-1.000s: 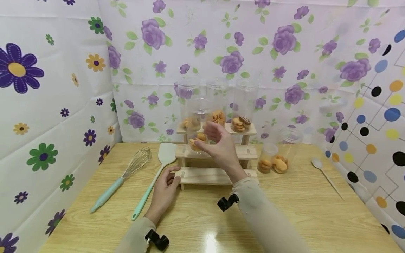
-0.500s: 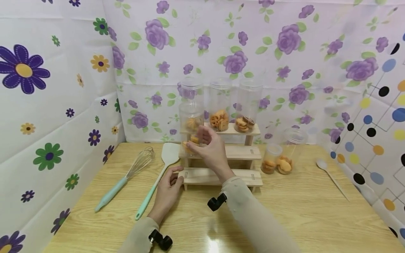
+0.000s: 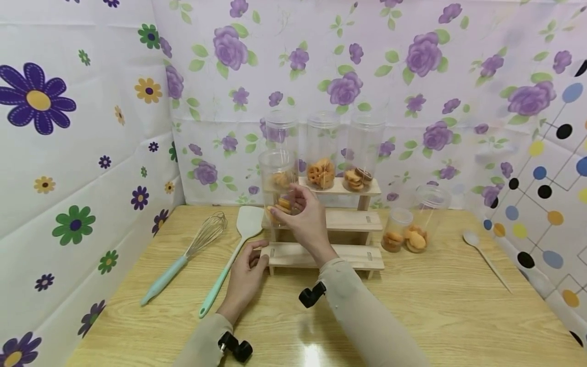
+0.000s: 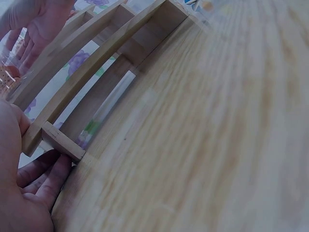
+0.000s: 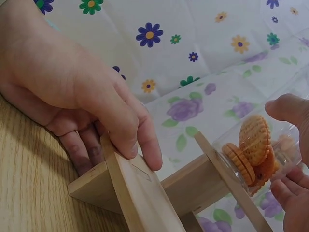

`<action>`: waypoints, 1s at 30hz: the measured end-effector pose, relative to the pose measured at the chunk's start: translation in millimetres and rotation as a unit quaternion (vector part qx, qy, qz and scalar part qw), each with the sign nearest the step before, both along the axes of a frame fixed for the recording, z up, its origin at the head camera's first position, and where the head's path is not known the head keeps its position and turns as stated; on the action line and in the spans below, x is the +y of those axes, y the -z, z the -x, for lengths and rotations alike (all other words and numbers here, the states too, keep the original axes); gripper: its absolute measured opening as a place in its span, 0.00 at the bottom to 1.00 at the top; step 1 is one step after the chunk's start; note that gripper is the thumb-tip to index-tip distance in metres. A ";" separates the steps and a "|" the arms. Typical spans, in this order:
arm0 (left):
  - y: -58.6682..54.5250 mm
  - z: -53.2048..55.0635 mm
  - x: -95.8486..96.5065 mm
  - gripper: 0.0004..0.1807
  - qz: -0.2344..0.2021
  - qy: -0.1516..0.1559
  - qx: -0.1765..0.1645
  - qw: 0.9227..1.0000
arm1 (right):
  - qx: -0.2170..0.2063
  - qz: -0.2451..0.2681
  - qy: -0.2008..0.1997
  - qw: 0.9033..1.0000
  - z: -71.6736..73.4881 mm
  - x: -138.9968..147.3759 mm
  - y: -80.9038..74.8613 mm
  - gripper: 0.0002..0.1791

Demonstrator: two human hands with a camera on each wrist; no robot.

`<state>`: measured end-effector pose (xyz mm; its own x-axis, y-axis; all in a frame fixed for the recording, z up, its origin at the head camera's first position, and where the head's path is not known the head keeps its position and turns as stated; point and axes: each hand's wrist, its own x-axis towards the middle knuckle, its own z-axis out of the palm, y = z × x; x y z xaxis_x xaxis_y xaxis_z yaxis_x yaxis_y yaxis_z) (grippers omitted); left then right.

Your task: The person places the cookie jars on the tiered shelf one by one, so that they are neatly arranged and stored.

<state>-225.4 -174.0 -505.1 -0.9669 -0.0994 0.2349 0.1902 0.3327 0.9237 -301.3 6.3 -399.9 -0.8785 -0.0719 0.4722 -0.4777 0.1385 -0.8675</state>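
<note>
My right hand (image 3: 304, 219) holds a clear jar (image 3: 271, 189) of sandwich biscuits at the left end of the middle step of a wooden three-step stand (image 3: 348, 220). In the right wrist view the jar (image 5: 282, 137) stands between thumb and fingers, with its base at the step's edge. My left hand (image 3: 245, 272) grips the left end of the bottom step; the right wrist view has its thumb and a finger on top of the board and other fingers beneath. Three tall clear jars with biscuits line the top step, including one with pretzel-like pieces (image 3: 321, 173).
Right of the stand are a small jar (image 3: 393, 237) and a taller jar (image 3: 418, 234), both with biscuits. A white spoon (image 3: 486, 260) lies farther right. On the left lie a whisk (image 3: 185, 257) and a spatula (image 3: 231, 255), its handle close to my left hand.
My right hand has carried the jar leftward along the middle step to its left end, where it has come almost to rest. My left hand keeps its grip on the bottom step.
</note>
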 end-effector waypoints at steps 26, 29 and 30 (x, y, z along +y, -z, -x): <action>1.1 -0.4 0.3 0.18 0.009 -0.004 0.006 1.000 | 0.000 -0.020 0.021 1.000 -6.6 3.6 0.4 0.48; 1.1 0.3 0.1 0.18 0.007 -0.002 0.003 1.000 | 0.008 -0.023 0.021 0.999 -11.2 8.7 -4.0 0.50; 1.1 0.4 0.0 0.18 0.005 -0.001 0.002 1.000 | 0.011 -0.022 0.020 1.000 -13.1 10.8 -5.9 0.51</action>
<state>-225.8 -174.0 -506.2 -0.9656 -0.0988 0.2405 0.1938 0.3430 0.9191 -288.2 17.1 -394.0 -0.8708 -0.0578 0.4882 -0.4895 0.1955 -0.8498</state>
